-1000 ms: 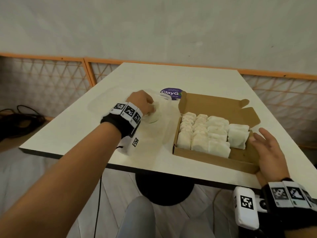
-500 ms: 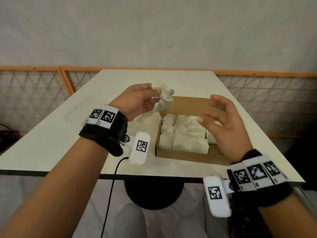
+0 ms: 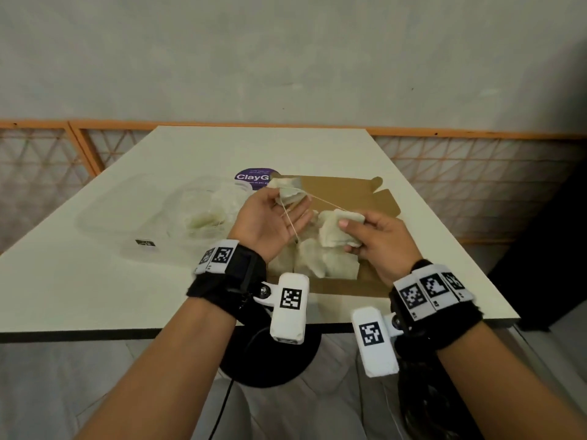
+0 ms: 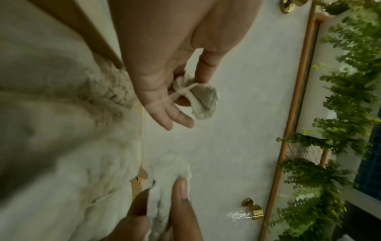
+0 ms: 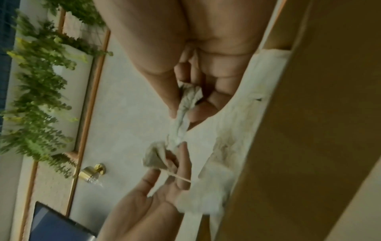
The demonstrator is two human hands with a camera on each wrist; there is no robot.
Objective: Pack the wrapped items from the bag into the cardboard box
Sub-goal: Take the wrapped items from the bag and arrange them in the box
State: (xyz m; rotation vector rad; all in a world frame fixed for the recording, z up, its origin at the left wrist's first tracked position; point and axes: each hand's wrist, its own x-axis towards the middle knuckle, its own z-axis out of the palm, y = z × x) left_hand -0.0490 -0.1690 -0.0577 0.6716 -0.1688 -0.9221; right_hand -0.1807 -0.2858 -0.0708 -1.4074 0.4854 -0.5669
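My left hand (image 3: pixel 290 203), palm up over the cardboard box (image 3: pixel 333 287), pinches a small white wrapped item (image 3: pixel 287 193) at its tied neck, plain in the left wrist view (image 4: pixel 204 101). My right hand (image 3: pixel 347 235) pinches a second wrapped item (image 3: pixel 333 230) just right of it, between thumb and fingers (image 5: pixel 185 110). A thin string (image 3: pixel 320 201) stretches between the two items. Several wrapped items (image 3: pixel 317 265) lie packed in the box below, partly hidden by my hands. The clear plastic bag (image 3: pixel 178 214) lies to the left with some items inside.
The box's open lid flap (image 3: pixel 349 188) lies flat behind it. A purple round sticker (image 3: pixel 252 177) sits on the white table (image 3: pixel 95 281) behind the bag. An orange-framed lattice rail (image 3: pixel 476 173) runs behind the table. The table's front edge is near my wrists.
My left hand lifted a wrapped item from the bag to above the box. My right hand rose from the box's edge and took hold of a second item, with string taut between.
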